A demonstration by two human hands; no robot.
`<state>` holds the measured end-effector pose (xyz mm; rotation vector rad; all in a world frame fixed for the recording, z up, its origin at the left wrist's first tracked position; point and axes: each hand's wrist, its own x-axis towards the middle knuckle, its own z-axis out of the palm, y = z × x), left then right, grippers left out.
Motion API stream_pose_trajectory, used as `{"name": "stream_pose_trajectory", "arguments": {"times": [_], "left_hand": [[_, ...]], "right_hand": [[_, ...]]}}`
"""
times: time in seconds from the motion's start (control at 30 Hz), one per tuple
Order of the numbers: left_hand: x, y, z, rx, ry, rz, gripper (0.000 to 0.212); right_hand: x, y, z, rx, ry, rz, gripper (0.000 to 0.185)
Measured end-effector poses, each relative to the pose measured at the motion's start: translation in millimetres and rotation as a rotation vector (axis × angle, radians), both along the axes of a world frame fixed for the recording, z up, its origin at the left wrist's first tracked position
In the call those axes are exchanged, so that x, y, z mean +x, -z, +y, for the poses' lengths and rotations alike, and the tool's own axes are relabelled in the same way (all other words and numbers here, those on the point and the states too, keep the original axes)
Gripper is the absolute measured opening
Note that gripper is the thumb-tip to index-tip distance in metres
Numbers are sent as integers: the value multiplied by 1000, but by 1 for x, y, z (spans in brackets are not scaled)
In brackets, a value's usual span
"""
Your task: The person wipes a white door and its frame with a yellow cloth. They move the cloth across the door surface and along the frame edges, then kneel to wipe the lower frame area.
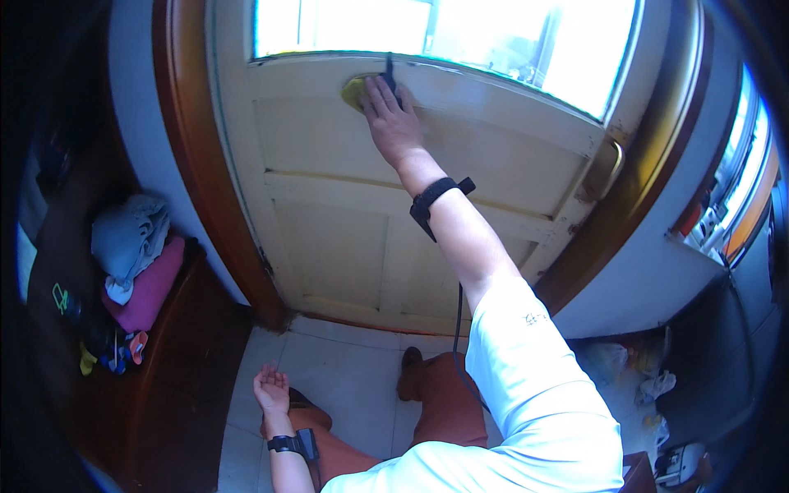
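Observation:
My right hand (392,117) reaches up to a cream panelled door (327,138). It presses a yellow cloth or pad (354,92) against the door's top rail, just below the window glass (468,31). Part of the pad is hidden under the fingers. A narrow dark shape (389,71) shows beside the fingertips; what it is, I cannot tell. Low down, my left hand (272,389) hangs above the tiled floor with its palm up and fingers slightly curled. Nothing is in it. Both wrists wear black straps.
At the left, a dark wooden cabinet (166,345) carries a pink cushion or folded cloth (148,293) and a pale garment (126,237). The door handle (613,163) is at the right. A black cable (459,333) hangs beside my right arm. Plastic bags (656,388) lie on the right-hand floor.

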<state>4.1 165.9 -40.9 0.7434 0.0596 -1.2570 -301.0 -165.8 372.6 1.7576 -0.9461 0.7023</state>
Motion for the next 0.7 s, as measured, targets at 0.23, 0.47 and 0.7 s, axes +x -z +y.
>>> {"name": "stream_pose_trajectory", "arguments": {"times": [0.23,0.47,0.7], "left_hand": [[4,1,1,34,-37,-33,34],[-12,4,-11,62,23,-86,34],[-6,6,-10,3,7,-56,31]], "right_hand": [[-147,-19,38,-50,166,-9,51],[-294,-23,80,-166,351,-227,51],[-344,-5,90,-234,462,-346,47]]}}
